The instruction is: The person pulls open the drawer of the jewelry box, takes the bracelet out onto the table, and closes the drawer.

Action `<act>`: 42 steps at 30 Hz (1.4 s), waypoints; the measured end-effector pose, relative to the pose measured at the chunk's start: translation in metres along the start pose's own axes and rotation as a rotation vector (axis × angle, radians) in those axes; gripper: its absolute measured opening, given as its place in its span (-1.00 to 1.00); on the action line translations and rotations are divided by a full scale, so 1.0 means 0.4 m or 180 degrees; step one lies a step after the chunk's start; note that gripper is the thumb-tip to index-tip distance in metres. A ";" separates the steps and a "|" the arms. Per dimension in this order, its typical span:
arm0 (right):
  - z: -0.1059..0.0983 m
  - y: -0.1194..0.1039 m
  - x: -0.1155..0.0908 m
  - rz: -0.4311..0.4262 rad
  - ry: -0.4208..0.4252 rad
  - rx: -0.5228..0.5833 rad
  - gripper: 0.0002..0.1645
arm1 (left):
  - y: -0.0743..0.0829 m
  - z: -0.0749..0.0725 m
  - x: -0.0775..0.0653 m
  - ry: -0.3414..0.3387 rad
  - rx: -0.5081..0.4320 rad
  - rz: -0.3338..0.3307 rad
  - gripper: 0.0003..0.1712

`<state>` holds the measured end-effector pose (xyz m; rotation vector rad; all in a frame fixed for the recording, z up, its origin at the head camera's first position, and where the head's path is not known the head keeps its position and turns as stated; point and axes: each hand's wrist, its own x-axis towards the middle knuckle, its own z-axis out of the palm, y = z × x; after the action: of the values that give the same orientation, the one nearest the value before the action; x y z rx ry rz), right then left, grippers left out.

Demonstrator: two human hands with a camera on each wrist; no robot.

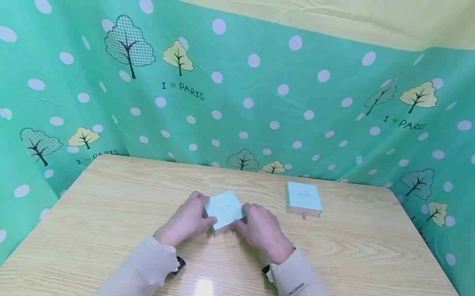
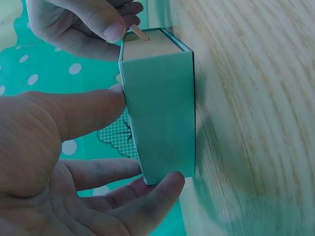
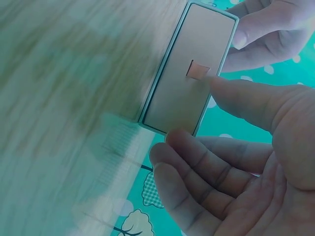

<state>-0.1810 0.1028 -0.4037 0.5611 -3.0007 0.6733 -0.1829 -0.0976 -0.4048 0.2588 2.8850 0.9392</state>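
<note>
Both hands hold one pale blue drawer box (image 1: 224, 209) at the middle of the table, turned at an angle. The left hand (image 1: 187, 218) grips its left side, thumb on the top edge and fingers round the far corner, as the left wrist view shows. From the right, the right hand (image 1: 262, 229) holds the box with its thumb at the top edge, close to an orange ribbon tab (image 3: 198, 70); its fingers touch the box's end. The tab sticks out of the beige drawer front (image 3: 172, 101), which sits inside the sleeve. Whether the box rests fully on the table is unclear.
A second pale blue box (image 1: 304, 196) with a ribbon tab lies farther back to the right on the wooden table (image 1: 121, 237). Behind the table hangs a green dotted curtain (image 1: 262, 121). Light reflects off the tabletop near the front.
</note>
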 end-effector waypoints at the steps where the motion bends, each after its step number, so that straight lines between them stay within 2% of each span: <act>1: 0.000 0.000 0.000 0.0010 -0.0004 -0.0009 -0.69 | 0.000 0.000 0.000 -0.0002 0.0001 -0.0004 -0.24; 13: 0.004 -0.008 -0.001 0.0057 -0.0036 -0.0033 -0.57 | 0.001 -0.004 -0.008 0.0005 0.0000 -0.0017 -0.24; 34: 0.017 -0.016 0.005 -0.0007 0.0016 -0.0161 -0.48 | -0.015 0.000 -0.022 0.0183 -0.0003 0.0020 -0.25; 42: 0.017 -0.020 0.013 -0.0045 0.0029 -0.0181 -0.46 | -0.016 0.004 -0.030 0.0238 -0.0054 -0.0072 -0.22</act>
<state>-0.1825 0.0914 -0.4063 0.5746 -2.9937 0.5860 -0.1718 -0.1041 -0.4093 0.1933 2.9391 0.9899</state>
